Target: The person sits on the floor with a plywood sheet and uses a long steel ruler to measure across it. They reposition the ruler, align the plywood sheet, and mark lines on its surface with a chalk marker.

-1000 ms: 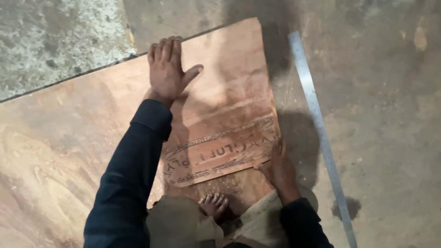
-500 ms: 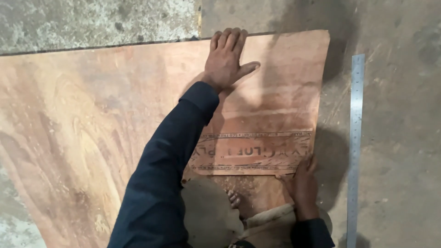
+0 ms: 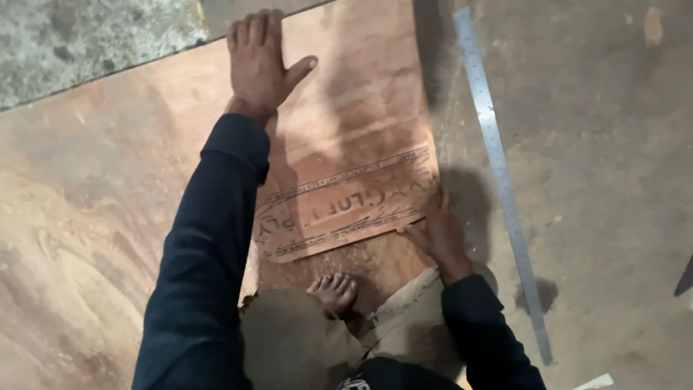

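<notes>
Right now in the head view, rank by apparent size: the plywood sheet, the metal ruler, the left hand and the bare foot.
1. plywood sheet, by far the largest.
2. metal ruler, long and thin.
3. left hand, flat on the sheet.
4. bare foot, only partly visible, so uncertain.

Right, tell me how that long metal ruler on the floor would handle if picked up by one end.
The metal ruler looks long, thin and narrow, so it would probably flex and droop somewhat. Lying flat on the concrete floor, its edge may be hard to lift. Being flat, it should slide rather than roll.
</notes>
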